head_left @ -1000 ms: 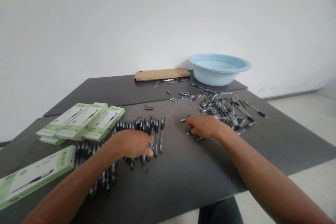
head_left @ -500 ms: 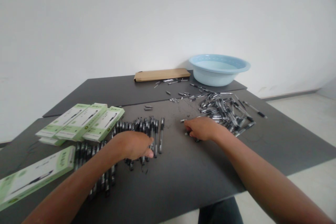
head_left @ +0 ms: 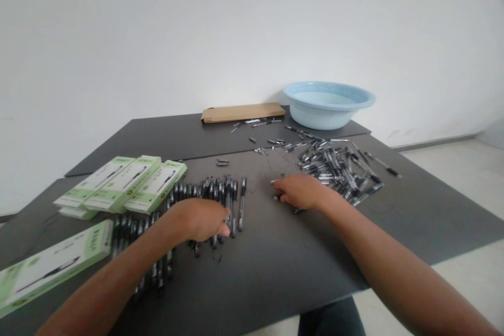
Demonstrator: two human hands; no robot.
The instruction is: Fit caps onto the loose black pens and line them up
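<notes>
My left hand (head_left: 200, 218) rests with curled fingers on a row of black pens (head_left: 220, 197) laid side by side on the dark table (head_left: 275, 262). My right hand (head_left: 301, 191) lies palm down at the near edge of a loose heap of pens (head_left: 338, 168), its fingers bent over one or two pens; what it grips is hidden under the hand. Green and white pen boxes (head_left: 126, 181) lie left of the pen row.
A light blue basin (head_left: 328, 104) stands at the back right of the table. A brown cardboard sleeve (head_left: 242, 112) lies at the back middle. Another green box (head_left: 51, 262) lies at the near left. Loose pen parts (head_left: 271, 142) are scattered behind the heap.
My right hand has slid a little to the left, away from the heap toward the pen row. My left hand has stayed on the row.
</notes>
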